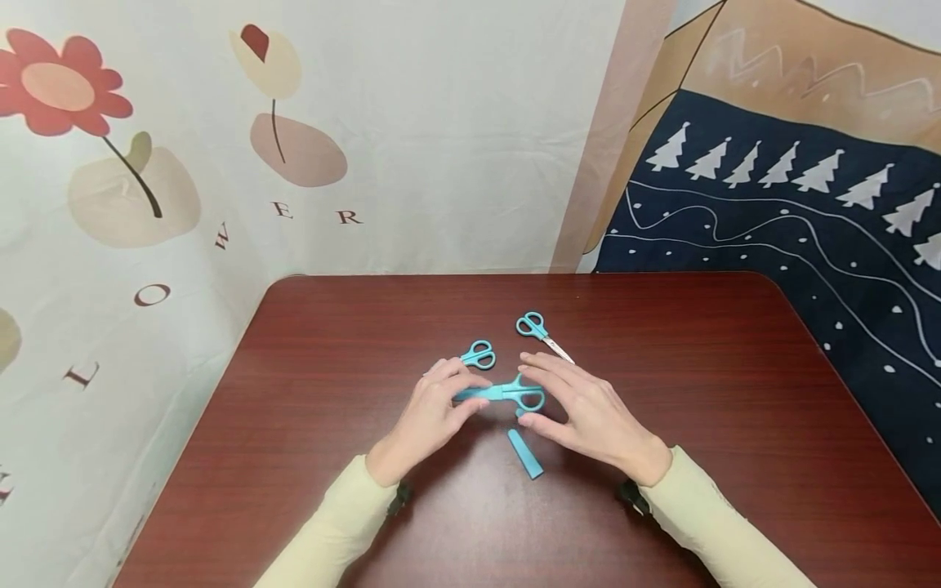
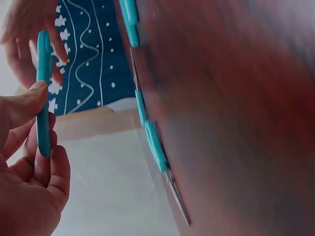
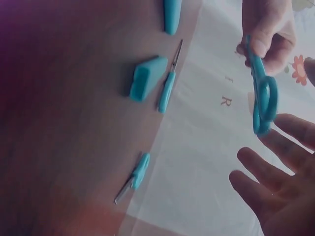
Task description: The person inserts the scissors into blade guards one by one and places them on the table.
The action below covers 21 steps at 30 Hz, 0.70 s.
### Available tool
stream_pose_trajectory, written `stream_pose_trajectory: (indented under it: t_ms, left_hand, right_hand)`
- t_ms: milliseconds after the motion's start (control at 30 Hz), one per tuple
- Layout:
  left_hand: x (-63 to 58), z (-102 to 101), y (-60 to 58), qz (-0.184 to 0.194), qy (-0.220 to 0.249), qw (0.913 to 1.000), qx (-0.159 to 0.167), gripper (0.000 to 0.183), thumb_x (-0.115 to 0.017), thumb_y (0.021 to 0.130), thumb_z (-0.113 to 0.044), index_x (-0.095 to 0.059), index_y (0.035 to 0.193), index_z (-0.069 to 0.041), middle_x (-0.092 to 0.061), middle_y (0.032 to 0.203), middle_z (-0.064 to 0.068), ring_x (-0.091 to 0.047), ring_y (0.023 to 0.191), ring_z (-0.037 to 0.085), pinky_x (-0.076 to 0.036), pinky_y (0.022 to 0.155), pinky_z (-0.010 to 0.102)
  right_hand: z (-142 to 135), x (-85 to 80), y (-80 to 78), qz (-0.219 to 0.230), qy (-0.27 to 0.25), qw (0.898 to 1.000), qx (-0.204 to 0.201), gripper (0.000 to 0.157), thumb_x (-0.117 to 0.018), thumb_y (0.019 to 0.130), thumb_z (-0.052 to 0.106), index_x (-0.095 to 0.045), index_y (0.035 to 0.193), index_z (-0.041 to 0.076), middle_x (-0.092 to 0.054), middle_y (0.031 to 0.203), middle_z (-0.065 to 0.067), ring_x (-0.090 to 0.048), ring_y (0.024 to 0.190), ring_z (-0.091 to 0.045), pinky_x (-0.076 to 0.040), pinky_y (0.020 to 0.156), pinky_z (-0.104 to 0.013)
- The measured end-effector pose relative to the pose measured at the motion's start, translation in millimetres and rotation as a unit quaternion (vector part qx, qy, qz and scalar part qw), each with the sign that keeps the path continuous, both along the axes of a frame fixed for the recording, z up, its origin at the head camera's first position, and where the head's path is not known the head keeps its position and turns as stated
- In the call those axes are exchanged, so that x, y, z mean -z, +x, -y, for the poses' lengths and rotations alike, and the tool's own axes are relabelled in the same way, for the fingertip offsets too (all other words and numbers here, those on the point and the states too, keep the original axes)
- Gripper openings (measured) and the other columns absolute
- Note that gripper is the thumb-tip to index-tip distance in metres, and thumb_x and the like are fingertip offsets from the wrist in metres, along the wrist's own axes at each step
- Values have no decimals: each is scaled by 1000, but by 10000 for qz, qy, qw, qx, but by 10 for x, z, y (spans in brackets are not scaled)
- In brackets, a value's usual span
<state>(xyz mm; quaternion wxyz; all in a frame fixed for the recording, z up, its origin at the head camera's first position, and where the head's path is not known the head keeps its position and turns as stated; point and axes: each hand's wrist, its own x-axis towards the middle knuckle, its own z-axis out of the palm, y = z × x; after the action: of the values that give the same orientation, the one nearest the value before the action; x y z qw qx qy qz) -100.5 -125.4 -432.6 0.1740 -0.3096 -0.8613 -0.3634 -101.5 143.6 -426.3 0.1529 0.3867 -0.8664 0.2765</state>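
Thumb and fingers of my left hand (image 1: pixel 434 404) pinch a pair of turquoise scissors (image 1: pixel 524 394) by the blade end, which a turquoise sheath (image 1: pixel 470 394) covers. The scissors are held above the table with the handle loops towards the right. My right hand (image 1: pixel 588 406) is spread beside the loops, its fingers apart and curled round nothing; in the right wrist view a fingertip (image 3: pixel 275 142) lies close to a loop, and I cannot tell whether they touch. Below the hands a loose turquoise sheath (image 1: pixel 525 454) lies on the table.
Bare-bladed scissors (image 1: pixel 544 335) lie behind my right hand on the brown table (image 1: pixel 353 327). Another pair (image 1: pixel 479 355) lies behind my left hand, its blades hidden in the head view. Printed curtains (image 1: pixel 456 147) hang along the table's far edge.
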Motion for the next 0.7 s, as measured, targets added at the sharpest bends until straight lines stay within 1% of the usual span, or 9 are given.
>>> stream_pose_trajectory:
  t_ms: [67, 167, 233, 300, 467, 600, 700]
  left_hand:
    - [-20, 57, -19, 125, -33, 9998, -143, 23, -89, 80, -9, -80, 101, -12, -60, 86, -1, -48, 80, 13, -43, 68, 29]
    - [-46, 156, -49, 208, -72, 9993, -301, 22, -88, 82, -10, -80, 102, -11, -59, 87, -3, -47, 80, 12, -43, 67, 29]
    - [-56, 223, -73, 223, -71, 9990, -379, 22, -88, 82, -9, -80, 103, -10, -60, 87, -2, -47, 79, 13, -42, 67, 29]
    - [-63, 290, -100, 269, -71, 9985, -473, 23, -88, 82, -8, -80, 104, -9, -60, 88, -2, -49, 79, 16, -42, 67, 29]
    - [-65, 457, -209, 533, -161, 9955, -767, 22, -88, 82, -8, -80, 102, -10, -61, 86, 0, -53, 78, 24, -43, 68, 33]
    - [-45, 594, -340, 735, -336, 9922, -947, 21, -90, 80, -9, -80, 99, -11, -62, 85, -4, -54, 79, 21, -44, 70, 35]
    - [-28, 697, -447, 953, -426, 9901, -942, 21, -90, 80, -9, -81, 99, -11, -63, 85, -5, -55, 80, 19, -46, 72, 35]
  right_hand:
    - [-43, -11, -16, 2, 25, 10000, 71, 64, -66, 98, 55, -60, 144, 10, -52, 154, -2, -46, 145, -23, -44, 111, -46]
    - [-108, -23, -33, -99, 88, 9997, 194, 66, -63, 99, 55, -59, 146, 9, -52, 155, -4, -40, 149, -27, -33, 119, -49]
    - [-151, -23, -37, -151, 107, 9995, 262, 66, -62, 100, 55, -58, 147, 9, -52, 155, -6, -39, 149, -29, -28, 121, -51]
    - [-189, -29, -36, -131, 136, 9993, 324, 66, -64, 99, 54, -58, 147, 9, -52, 155, -6, -38, 149, -30, -26, 122, -52]
    - [-276, -29, -33, -12, 231, 9988, 425, 66, -67, 97, 52, -57, 148, 10, -51, 156, -5, -37, 150, -31, -19, 125, -48]
    - [-327, -26, -31, 64, 297, 9984, 484, 66, -68, 97, 51, -57, 148, 10, -51, 155, -5, -36, 150, -29, -21, 124, -50]
    - [-356, -19, -25, 84, 306, 9981, 520, 67, -69, 96, 50, -56, 149, 10, -53, 154, -6, -37, 150, -30, -24, 122, -53]
